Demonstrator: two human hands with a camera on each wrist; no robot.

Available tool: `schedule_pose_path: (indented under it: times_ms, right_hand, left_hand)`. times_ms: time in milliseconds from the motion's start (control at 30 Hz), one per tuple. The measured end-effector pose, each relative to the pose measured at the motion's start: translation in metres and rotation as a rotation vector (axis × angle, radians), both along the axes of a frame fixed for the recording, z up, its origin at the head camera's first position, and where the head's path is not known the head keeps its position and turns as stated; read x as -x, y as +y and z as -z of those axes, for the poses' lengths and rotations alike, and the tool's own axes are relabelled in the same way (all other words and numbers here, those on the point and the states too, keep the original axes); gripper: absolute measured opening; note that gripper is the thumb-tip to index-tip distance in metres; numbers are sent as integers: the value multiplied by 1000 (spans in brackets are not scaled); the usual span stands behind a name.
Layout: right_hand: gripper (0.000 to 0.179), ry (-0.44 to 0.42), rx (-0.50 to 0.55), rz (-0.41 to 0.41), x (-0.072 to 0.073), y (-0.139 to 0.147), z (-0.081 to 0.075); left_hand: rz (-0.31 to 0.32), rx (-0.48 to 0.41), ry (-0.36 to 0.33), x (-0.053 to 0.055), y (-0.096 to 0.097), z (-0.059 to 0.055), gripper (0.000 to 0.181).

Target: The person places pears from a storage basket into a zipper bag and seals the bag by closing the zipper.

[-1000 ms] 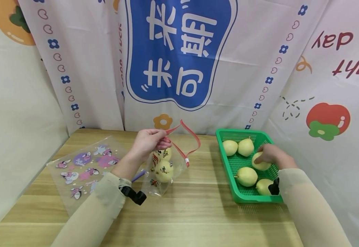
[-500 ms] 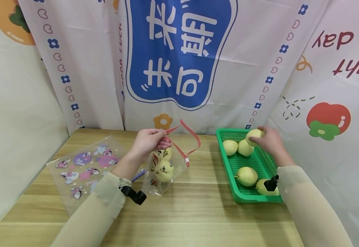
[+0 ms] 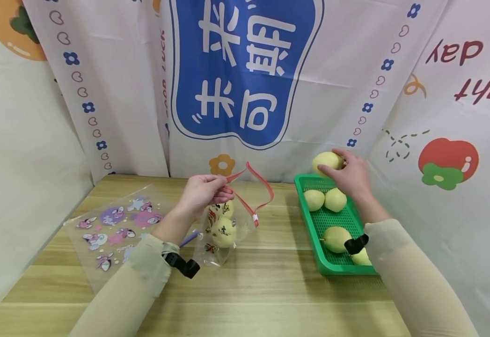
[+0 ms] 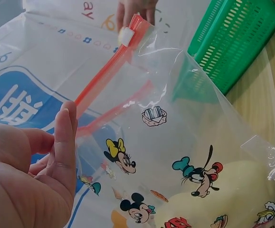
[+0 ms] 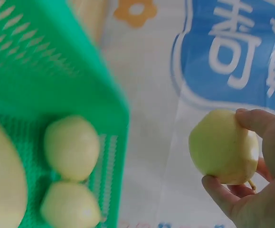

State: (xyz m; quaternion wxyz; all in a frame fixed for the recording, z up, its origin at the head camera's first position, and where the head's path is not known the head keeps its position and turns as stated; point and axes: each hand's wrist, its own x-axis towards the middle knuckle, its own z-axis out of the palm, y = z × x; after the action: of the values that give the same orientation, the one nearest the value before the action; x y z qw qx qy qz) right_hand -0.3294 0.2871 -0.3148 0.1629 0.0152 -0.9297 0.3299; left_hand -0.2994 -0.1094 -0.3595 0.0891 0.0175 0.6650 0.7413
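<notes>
My left hand (image 3: 204,194) pinches the red-edged mouth of a clear zip bag (image 4: 175,123) with cartoon prints, and the mouth gapes toward the right. Pale yellow pears (image 3: 223,232) lie in the bottom of the bag. At the bag's corner sits a white slider (image 4: 126,36). My right hand (image 3: 352,174) grips another pear (image 5: 222,146) by its sides, above the far end of the green basket (image 3: 310,229). In the right wrist view its stem points down toward the palm. Several pears (image 3: 336,239) lie in the basket.
A second printed clear bag (image 3: 114,229) lies flat on the wooden table (image 3: 266,290) at the left, partly under my left arm. A purple strip (image 3: 189,239) shows beside it. White printed cloth (image 3: 143,117) hangs behind the table and at both sides.
My right hand has lifted a pear out of the basket, moving up, away from me and a little left. The left hand and the bag have stayed in place.
</notes>
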Motion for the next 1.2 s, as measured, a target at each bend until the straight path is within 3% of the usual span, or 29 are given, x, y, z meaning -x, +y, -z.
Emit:
schedule_pose_path:
  times_ms: [300,600,700,867,1200]
  right_hand:
    - [73,-2,97,-108,-13,-49,-20]
    - [70,-3,124,-268,-20,-90,-21]
    - [68,4,108,-318,-23,-104,-18]
    - [66,-56,59,-380,-27,-126,-9]
    - [66,-150,-164,-451,-22,-153,11]
  left_hand:
    - [-6,5,4,-1,0,-3,36]
    - [-11,1,-4,-1,0,-5,36]
    - [-9,2,-3,-1,0,-6,38]
    - [-8,7,-5,-1,1,-6,40]
    - [-18,14,-7,-2,1,-8,40]
